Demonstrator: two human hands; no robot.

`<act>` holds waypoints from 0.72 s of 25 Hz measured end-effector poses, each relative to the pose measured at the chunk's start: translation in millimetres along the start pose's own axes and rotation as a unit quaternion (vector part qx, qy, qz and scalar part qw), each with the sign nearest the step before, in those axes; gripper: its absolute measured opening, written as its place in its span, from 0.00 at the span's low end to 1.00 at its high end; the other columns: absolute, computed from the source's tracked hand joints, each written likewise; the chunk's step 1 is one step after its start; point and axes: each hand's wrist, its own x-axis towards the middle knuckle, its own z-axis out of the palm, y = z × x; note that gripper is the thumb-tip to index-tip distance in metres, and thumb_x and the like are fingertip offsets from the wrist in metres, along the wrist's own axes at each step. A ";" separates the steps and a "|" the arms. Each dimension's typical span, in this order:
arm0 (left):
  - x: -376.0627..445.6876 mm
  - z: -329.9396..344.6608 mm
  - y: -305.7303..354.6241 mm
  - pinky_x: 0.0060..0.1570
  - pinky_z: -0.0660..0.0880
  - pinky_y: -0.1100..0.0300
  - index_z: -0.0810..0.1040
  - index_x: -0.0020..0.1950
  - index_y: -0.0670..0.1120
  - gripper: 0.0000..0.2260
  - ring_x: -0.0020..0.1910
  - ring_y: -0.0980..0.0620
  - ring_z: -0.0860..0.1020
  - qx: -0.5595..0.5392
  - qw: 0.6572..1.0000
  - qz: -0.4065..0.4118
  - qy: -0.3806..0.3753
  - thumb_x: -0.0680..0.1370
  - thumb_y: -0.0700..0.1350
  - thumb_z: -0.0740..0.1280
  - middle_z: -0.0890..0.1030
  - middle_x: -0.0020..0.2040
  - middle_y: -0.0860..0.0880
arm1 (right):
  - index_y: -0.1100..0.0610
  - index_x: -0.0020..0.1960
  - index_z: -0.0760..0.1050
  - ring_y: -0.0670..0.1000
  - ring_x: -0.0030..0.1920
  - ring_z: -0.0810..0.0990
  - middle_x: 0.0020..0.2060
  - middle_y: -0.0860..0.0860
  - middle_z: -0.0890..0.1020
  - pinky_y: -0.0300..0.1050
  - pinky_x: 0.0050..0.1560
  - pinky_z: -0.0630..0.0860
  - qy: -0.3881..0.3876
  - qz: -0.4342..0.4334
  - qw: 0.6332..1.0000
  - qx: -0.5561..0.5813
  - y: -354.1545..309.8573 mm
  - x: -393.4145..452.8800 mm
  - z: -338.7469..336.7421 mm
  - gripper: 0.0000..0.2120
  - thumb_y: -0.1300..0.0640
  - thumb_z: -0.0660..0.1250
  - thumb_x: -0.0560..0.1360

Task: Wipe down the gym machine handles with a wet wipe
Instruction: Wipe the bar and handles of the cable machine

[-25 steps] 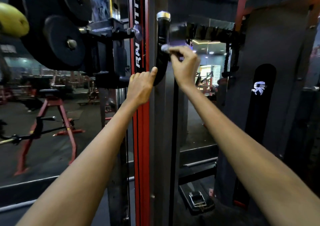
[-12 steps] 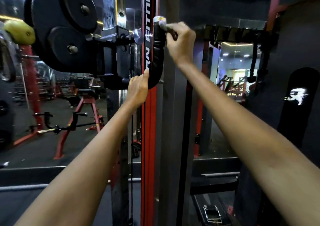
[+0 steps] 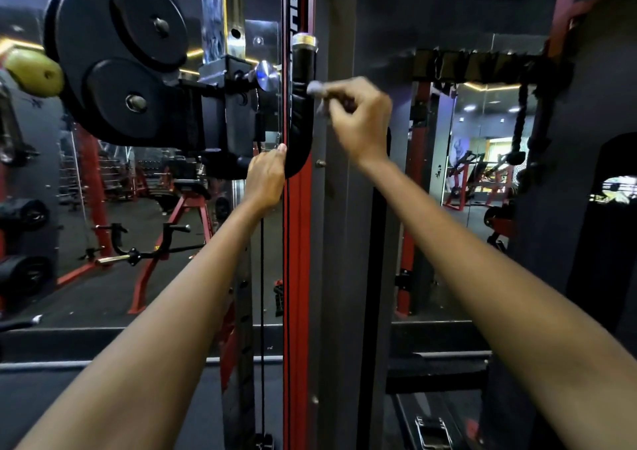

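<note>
Right at the centre top stands the black padded machine handle with a metal end cap [image 3: 302, 105], upright and curving leftward at its lower end, set against the red and black upright post [image 3: 297, 277]. A small crumpled grey-white wet wipe [image 3: 316, 91] touches the handle's right side, about a third of the way down from the cap. The right hand [image 3: 358, 118] pinches that wipe between curled fingertips and thumb, the hand sitting at three o'clock from the handle. The left hand [image 3: 265, 181] is at seven o'clock from the handle's middle, its fingers curled round the handle's lower bend from the left; how far they wrap behind cannot be told. Both bare forearms reach up from the bottom corners.

At nine o'clock from the handle, a shiny round metal knob [image 3: 266, 74] sticks out of a black carriage block [image 3: 220, 105], and further out at ten o'clock hang large black round weight plates [image 3: 117, 56]. A yellow-green rounded object [image 3: 34, 72] shows at the far left edge. At two o'clock, a thick black rope [image 3: 518, 122] hangs in the mirrored background.
</note>
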 end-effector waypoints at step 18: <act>22.8 -18.8 -23.0 0.54 0.69 0.47 0.77 0.45 0.36 0.27 0.46 0.46 0.74 -0.006 0.991 0.102 -0.087 0.76 0.60 0.53 0.78 0.44 0.40 | 0.65 0.41 0.81 0.40 0.33 0.68 0.32 0.56 0.76 0.21 0.36 0.63 -0.039 -0.023 0.997 -0.059 -1.0 -54.3 9.5 0.06 0.72 0.68 0.67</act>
